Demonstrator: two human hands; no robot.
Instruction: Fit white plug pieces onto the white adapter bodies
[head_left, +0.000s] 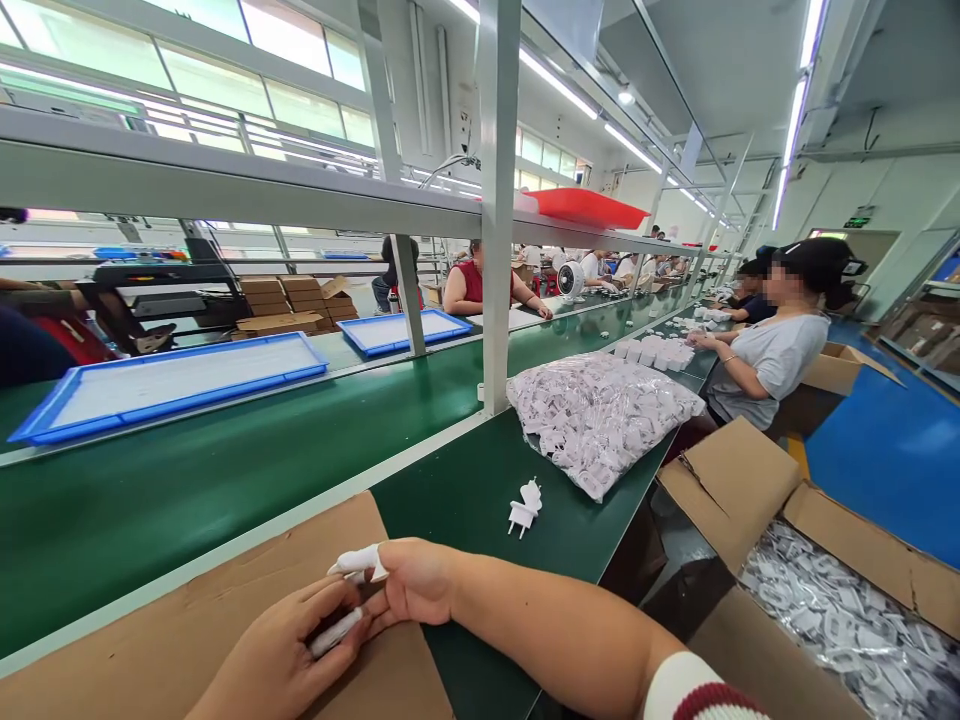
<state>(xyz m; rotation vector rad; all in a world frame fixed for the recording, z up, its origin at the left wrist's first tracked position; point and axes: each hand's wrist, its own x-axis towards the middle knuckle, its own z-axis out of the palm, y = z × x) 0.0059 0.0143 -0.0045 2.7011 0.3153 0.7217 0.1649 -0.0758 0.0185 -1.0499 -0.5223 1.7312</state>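
Note:
My left hand (pixel 289 645) is closed over the cardboard sheet (pixel 202 610), with a small white plastic piece (pixel 336 633) between its thumb and fingers. My right hand (pixel 412 580) meets it from the right, its fingers bent inward against the left fingertips. White coverings (pixel 361 560) show at the right thumb and fingertips. Whatever the right fingers pinch is hidden. Beyond my right forearm, a couple of white two-pin plug adapters (pixel 525 508) lie touching each other on the green bench (pixel 450 490).
A clear bag of white plastic parts (pixel 600 410) lies ahead right. An open carton (pixel 727 490) of bagged white parts stands low at right. A metal post (pixel 496 220) rises ahead. Blue-rimmed trays (pixel 172 380) stand across the belt. A co-worker (pixel 780 330) is at right.

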